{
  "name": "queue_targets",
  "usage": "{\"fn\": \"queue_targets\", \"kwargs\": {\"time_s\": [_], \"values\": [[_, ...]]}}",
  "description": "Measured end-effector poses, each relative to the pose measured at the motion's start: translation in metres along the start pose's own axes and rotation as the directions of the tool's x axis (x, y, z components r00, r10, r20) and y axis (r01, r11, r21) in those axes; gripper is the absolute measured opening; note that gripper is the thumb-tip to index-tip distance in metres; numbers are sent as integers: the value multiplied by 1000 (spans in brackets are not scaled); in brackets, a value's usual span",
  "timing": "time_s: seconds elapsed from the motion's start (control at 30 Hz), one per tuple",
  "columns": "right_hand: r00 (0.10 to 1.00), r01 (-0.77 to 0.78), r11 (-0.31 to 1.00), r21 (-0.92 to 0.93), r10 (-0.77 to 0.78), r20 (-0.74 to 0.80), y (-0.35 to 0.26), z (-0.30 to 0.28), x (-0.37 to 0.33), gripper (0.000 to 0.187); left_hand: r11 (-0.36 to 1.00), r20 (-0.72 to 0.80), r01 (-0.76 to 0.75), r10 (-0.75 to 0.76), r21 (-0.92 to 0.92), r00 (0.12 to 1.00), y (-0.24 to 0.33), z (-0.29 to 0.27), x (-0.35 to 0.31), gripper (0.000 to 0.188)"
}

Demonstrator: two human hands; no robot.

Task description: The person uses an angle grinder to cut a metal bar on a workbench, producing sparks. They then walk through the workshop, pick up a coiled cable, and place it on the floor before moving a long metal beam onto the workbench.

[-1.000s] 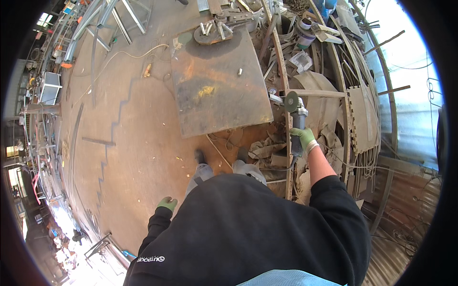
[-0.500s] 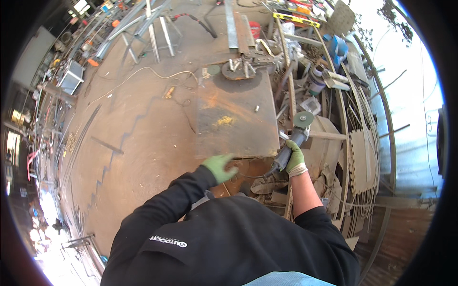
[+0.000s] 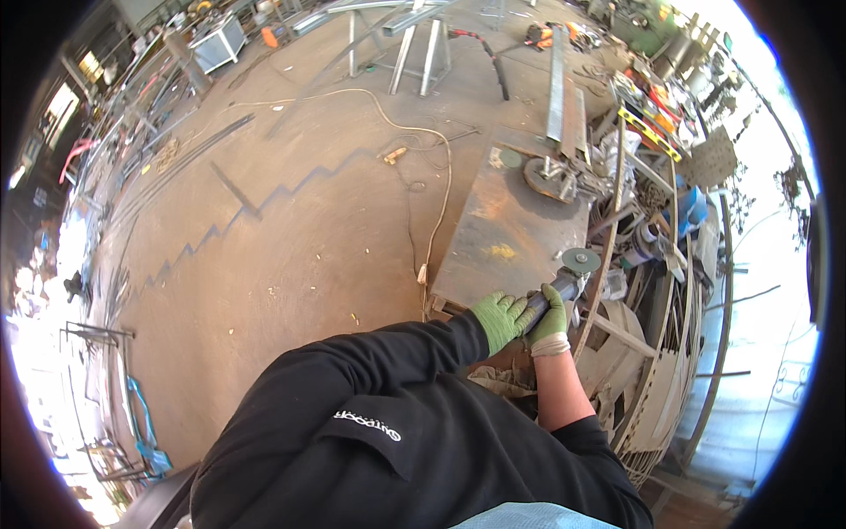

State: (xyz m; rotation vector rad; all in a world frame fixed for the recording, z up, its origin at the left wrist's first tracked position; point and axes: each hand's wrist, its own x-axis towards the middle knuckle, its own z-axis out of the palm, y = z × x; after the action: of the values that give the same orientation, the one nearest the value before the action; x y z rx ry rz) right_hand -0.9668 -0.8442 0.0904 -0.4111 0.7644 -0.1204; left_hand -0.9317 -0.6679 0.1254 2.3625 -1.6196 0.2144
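Observation:
An angle grinder (image 3: 539,305) with a green round disc (image 3: 581,260) is held in front of me, over the near right corner of a steel-topped table (image 3: 467,264). My right hand (image 3: 550,319), in a green glove with a pale cuff, wraps round its grey body. Against the rear end of the same grinder, my left hand (image 3: 500,321), also green-gloved, has its fingers curled; its fingertips are partly hidden. The disc points away from me and stays apart from the tabletop. A round metal plate (image 3: 544,185) with small metal pieces lies at the table's far end.
A cluttered metal rack (image 3: 608,256) runs along the right, with a yellow level (image 3: 650,135) on top. A pale cable (image 3: 448,176) and an orange-yellow plug piece (image 3: 394,155) lie on the floor left of the table. Metal trestles (image 3: 404,57) stand farther off.
My left hand has come right, from open in the air to the grinder's rear end. The view has swung left, so the table now sits farther right. My right hand keeps hold of the grinder.

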Motion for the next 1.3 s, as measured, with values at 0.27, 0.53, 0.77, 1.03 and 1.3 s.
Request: {"fn": "queue_targets", "kwargs": {"time_s": [0.27,0.53,0.77,1.03,1.3], "values": [[990,-141,982,-129,143,1,116,97,20,24,978,-25,194,-192,78,981,-91,-43,-113,47],[963,-94,954,-286,160,216,243,200,39,20,877,-93,479,-474,29,875,-169,-96,-241,50],[886,-165,834,-527,360,293,286,266,64,27,483,106,777,-819,-404,564,-197,-130,-372,60],[919,-146,782,-606,335,210,315,322,80,33,246,111,824,-931,-510,347,-190,-113,-447,57],[909,-198,773,-603,375,183,321,347,120,32,114,323,869,-899,-481,297,-229,-99,-467,52]]}}
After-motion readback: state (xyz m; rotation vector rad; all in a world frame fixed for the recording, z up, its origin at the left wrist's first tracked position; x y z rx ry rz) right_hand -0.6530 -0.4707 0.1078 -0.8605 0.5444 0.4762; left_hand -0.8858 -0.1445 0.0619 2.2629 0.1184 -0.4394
